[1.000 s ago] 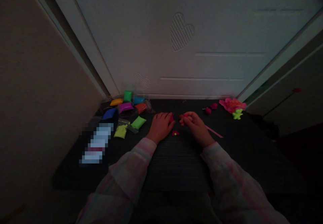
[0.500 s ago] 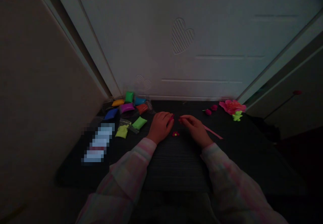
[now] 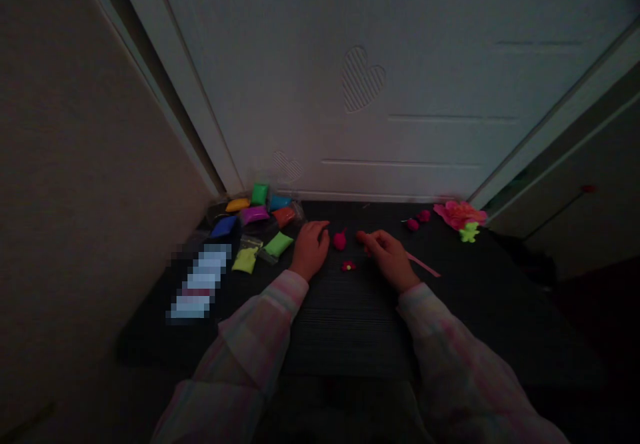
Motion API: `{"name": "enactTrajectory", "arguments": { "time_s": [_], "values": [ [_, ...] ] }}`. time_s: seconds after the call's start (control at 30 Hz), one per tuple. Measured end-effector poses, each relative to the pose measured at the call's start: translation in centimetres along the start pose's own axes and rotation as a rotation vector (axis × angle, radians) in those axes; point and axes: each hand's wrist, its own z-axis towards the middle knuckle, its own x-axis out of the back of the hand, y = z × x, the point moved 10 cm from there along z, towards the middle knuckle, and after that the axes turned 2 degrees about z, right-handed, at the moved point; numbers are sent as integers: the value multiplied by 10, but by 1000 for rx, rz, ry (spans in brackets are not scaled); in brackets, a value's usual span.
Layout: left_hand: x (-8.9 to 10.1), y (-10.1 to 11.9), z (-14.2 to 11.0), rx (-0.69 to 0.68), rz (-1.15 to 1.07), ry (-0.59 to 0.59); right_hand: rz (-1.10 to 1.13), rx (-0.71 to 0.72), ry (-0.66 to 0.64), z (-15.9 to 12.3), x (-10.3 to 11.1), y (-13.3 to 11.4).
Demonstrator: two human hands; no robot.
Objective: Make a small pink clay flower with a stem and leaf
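My left hand (image 3: 309,251) rests on the dark table with its fingers stretched out and nothing in them. Just right of its fingertips sits a round dark-pink piece (image 3: 339,240), like modelling clay, with a thin stem-like tip on top. My right hand (image 3: 389,255) is closed in a pinch on the other side of that piece. What its fingers hold, if anything, is too dim to make out. Between the hands and nearer me lies a small dark-pink flower (image 3: 349,266) with a pale yellow centre. A pink strip (image 3: 424,265) extends from beside my right hand.
Several coloured clay packets (image 3: 255,215) lie at the back left, beside a blurred pale rectangle (image 3: 203,281). Two dark-pink balls (image 3: 413,225), a pink fabric-like flower (image 3: 457,215) and a yellow-green figure (image 3: 469,233) are at the back right. A white door (image 3: 425,84) stands behind the table (image 3: 350,337).
My left hand has drawn back left and opened, and the round pink piece now shows on the table. My right hand has moved slightly, still pinched. The view has tilted up a little.
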Motion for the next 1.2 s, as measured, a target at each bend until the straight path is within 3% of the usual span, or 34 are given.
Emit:
{"name": "enactTrajectory", "arguments": {
  "time_s": [0.27,0.53,0.7,0.83,0.9,1.03,1.2],
  "values": [
    [8,-3,-4,47,-33,39,-203,109,-62,-12,-8,-1],
    [13,-6,-8,60,-59,53,-626,337,-248,-71,-23,-16],
    [12,-6,-7,61,-77,48,-754,429,-320,-102,-28,-13],
    [11,-8,-6,66,-83,50,-868,544,-453,-124,-40,-15],
    [11,-8,-6,64,-84,47,-953,536,-468,-124,-41,-14],
    [10,-10,-6,66,-84,45,-1070,416,-343,-110,-28,-10],
    [9,-8,-5,49,-88,36,-1032,514,-473,-118,-39,-13]
  ]
}}
